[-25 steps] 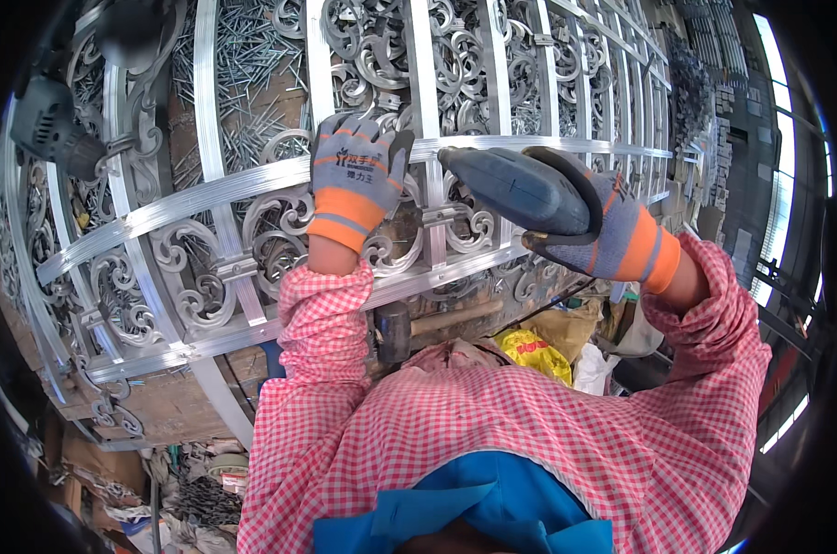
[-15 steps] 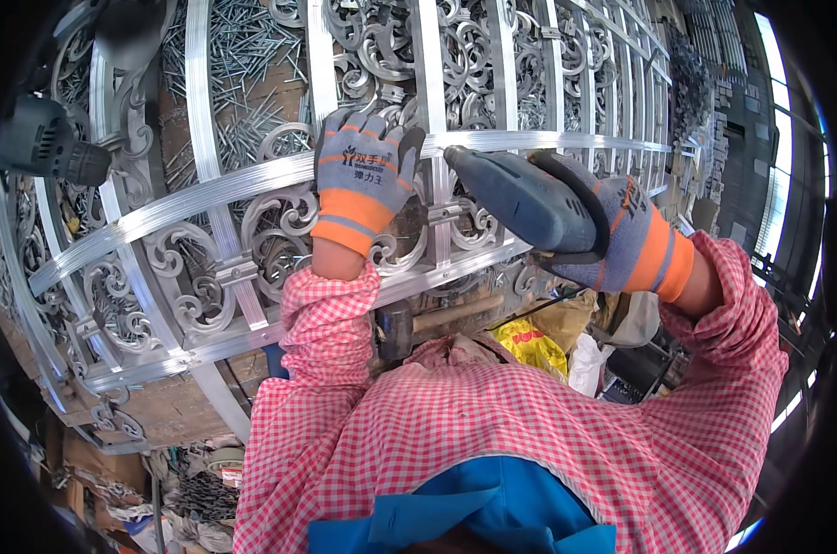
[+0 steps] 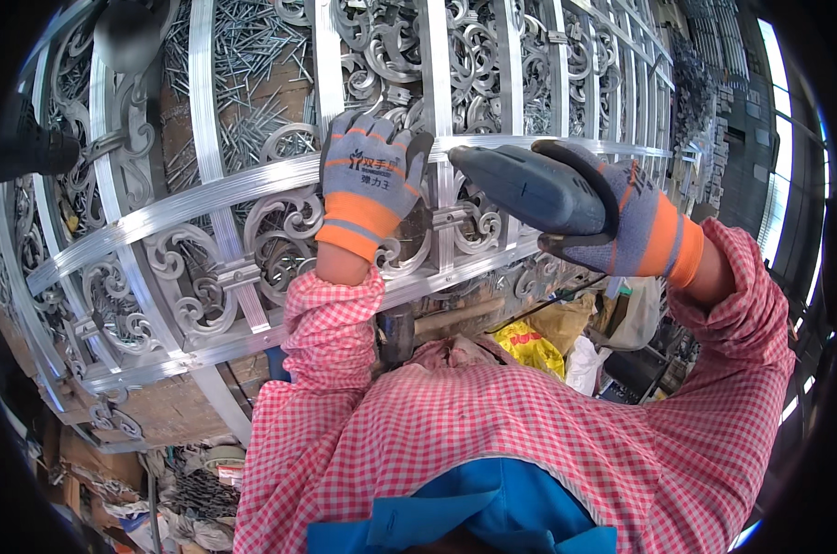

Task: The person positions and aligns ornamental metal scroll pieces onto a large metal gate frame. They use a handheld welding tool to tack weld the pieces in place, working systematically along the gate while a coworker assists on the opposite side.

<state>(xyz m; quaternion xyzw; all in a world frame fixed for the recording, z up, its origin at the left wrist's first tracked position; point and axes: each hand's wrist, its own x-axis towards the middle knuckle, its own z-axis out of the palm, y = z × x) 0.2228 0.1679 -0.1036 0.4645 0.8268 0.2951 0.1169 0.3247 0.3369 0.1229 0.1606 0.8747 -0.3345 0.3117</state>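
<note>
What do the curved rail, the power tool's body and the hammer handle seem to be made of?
Curved rail: bare metal, probably aluminium; silvery, ribbed, with bright reflections.
Power tool's body: probably moulded plastic; dark blue-grey, smooth, slotted.
Hammer handle: likely wood; pale brown, matte, grain too small to tell.

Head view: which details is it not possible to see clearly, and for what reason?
In the head view:
- Palm of the left hand, and the curved rail beneath: covered by the back of that hand.
- Grip of the power tool: hidden by the right hand and the tool's body.
- Dark object at left: cut off by the picture's dark rim.
- Round shape, upper left: blurred.
</note>
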